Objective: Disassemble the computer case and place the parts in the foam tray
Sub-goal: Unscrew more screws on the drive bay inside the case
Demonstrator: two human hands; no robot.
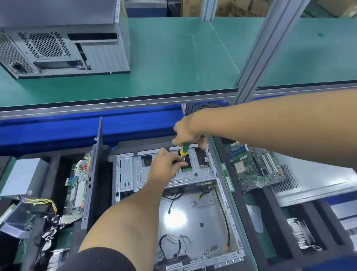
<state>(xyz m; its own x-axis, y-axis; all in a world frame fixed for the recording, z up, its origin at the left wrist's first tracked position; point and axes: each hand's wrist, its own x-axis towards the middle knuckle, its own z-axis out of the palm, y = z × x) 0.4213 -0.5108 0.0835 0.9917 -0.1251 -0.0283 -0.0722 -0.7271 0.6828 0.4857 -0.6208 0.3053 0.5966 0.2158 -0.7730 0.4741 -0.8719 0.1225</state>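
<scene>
Where legible, no writing: screwdriver (pixel 184 150), case (pixel 197 212).
</scene>
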